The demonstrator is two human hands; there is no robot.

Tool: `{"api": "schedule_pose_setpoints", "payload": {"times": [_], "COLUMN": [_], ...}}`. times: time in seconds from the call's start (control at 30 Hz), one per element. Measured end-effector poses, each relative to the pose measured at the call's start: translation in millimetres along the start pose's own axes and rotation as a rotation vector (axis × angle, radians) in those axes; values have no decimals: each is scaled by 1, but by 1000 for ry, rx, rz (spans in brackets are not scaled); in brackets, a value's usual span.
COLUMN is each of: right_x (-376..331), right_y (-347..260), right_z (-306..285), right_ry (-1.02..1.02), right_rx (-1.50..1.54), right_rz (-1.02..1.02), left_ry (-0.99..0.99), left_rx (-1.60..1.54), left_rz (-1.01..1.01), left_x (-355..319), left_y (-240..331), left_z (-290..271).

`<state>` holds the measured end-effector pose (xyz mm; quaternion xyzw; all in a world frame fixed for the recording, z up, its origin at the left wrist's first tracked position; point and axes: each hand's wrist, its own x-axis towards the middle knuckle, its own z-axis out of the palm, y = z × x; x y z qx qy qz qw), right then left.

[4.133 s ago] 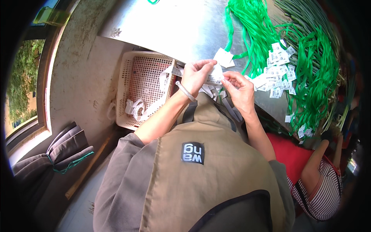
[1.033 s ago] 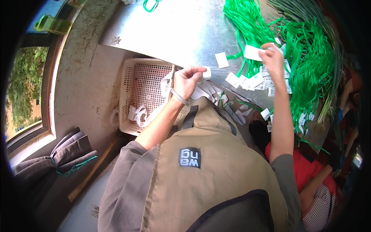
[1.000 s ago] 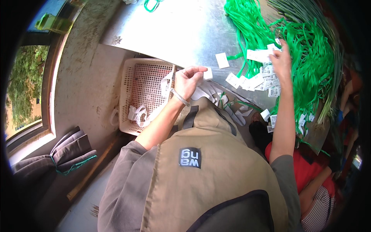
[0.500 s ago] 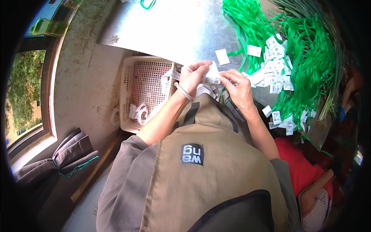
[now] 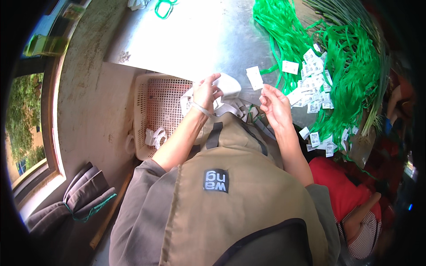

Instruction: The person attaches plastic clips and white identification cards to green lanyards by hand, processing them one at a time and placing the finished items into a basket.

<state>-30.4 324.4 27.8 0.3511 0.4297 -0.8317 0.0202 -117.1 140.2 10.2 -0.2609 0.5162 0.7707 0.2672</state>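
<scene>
surface (image 5: 195, 40): dull grey metal, smooth, softly shiny
basket (image 5: 155, 111): pale perforated plastic, matt, left of the surface's near edge
tags (image 5: 310, 82): white paper, flat, on the surface
straps (image 5: 350, 75): glossy green plastic
apron (image 5: 230, 208): tan matt cloth

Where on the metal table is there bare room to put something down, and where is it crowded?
The shiny metal table is bare across its left and middle, from the green loop at the far edge down to the left hand holding a white piece. The right side is crowded: green cord bundles and scattered white paper tags, beside the right hand.
</scene>
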Motion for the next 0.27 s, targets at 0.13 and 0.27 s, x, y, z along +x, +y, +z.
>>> {"api": "schedule_pose_setpoints", "payload": {"times": [0.13,0.27], "right_x": [50,41], "right_y": [22,1], "right_z": [-27,-23], "right_ry": [80,137], "right_rx": [-69,-511], "right_rz": [99,-84], "left_ry": [-22,-175], "left_rx": [118,113], "left_rz": [-40,-48], "left_x": [8,16], "left_y": [-1,2], "left_z": [3,2]}}
